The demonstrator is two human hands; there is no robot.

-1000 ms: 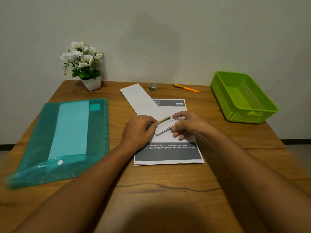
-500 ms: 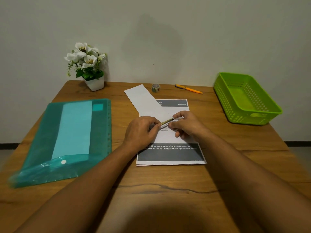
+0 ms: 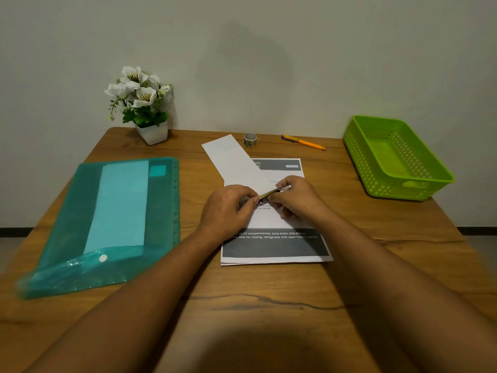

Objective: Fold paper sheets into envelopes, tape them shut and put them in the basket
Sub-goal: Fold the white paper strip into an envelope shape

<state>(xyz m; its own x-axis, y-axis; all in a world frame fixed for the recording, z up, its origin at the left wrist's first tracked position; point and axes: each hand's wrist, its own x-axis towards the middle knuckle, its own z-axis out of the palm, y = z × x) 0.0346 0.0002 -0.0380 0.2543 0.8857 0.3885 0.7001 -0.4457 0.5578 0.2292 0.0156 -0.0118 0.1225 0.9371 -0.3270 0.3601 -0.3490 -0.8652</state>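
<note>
1. The wooden surface (image 3: 269,305) fills the lower frame.
2. A teal folder (image 3: 67,224) lies at the left.
3. The printed sheet (image 3: 274,249) lies in the centre, and a folded white paper (image 3: 231,157) overlaps its upper left corner.
4. The green basket (image 3: 430,181) stands at the right, well apart.
5. The left hand (image 3: 226,211) and the right hand (image 3: 298,200) are at the centre; each grip pinches one end of a thin strip (image 3: 269,193).
6. The tape roll (image 3: 250,140) stands at upper centre.

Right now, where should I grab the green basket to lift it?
On the green basket, hook fingers into the handle slot in its near end wall, reaching from the person's side: that slot faces this way and nothing blocks it.
</note>
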